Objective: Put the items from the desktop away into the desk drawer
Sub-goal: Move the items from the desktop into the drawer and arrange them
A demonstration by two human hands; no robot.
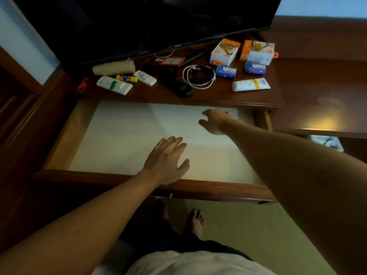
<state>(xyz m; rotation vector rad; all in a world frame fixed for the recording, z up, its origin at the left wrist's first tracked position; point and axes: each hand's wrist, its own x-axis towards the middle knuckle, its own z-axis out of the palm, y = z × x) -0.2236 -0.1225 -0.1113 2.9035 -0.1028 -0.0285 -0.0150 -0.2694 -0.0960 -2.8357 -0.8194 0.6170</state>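
Observation:
The desk drawer is pulled out wide, its pale lining bare. My left hand hovers over its front part with fingers straight, holding nothing. My right hand reaches over the drawer's back right area, fingers loosely spread, holding nothing. On the desktop behind lie a white remote, a glue stick, a small white remote, a beige roll, a black phone, coiled cables, a white tube, two blue packets, two orange-and-white boxes and an orange tag.
A dark TV screen stands at the back of the desk, overhanging the items. A lower wooden surface extends to the right. My bare foot stands on green floor under the drawer front. An orange object lies at the desk's left edge.

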